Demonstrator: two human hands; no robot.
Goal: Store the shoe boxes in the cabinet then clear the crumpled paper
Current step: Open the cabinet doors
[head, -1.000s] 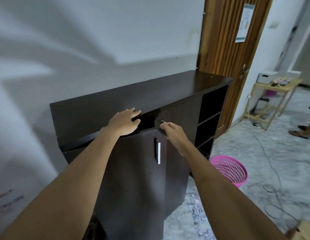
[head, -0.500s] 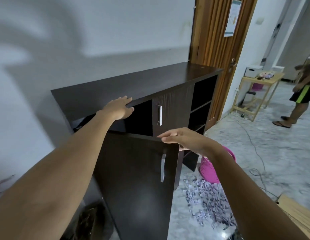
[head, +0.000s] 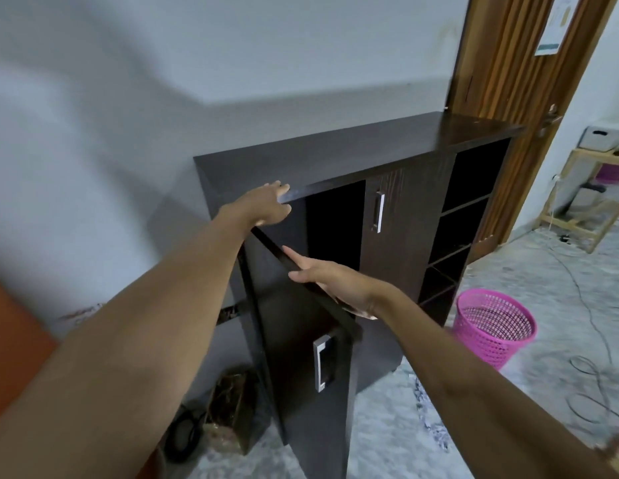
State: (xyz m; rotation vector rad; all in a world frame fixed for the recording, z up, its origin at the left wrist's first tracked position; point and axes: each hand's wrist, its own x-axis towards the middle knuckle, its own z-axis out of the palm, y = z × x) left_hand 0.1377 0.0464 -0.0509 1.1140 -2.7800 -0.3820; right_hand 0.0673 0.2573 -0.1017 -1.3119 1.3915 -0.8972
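A dark brown cabinet (head: pixel 353 143) stands against the white wall. Its left door (head: pixel 301 357), with a silver handle, is swung wide open toward me and the compartment behind it is dark. My left hand (head: pixel 266 205) rests flat on the front edge of the cabinet top, fingers apart. My right hand (head: pixel 332 281) lies on the top edge of the open door, fingers extended along it. The cabinet's right door (head: pixel 401 216) is closed. Scraps of crumpled paper (head: pixel 429 416) lie on the floor by my right forearm. No shoe box is clearly visible.
A pink mesh basket (head: pixel 491 326) stands on the marble floor right of the cabinet. Open shelves (head: pixel 463 216) fill the cabinet's right end. A wooden door (head: pixel 508 63) and a small wooden table (head: pixel 594 188) are further right. Cables (head: pixel 591 375) trail across the floor. A dark bag (head: pixel 228 409) sits at the cabinet's left foot.
The left cabinet door has swung from closed to wide open under my right hand. My left hand stayed on the cabinet's top edge. The view has shifted left.
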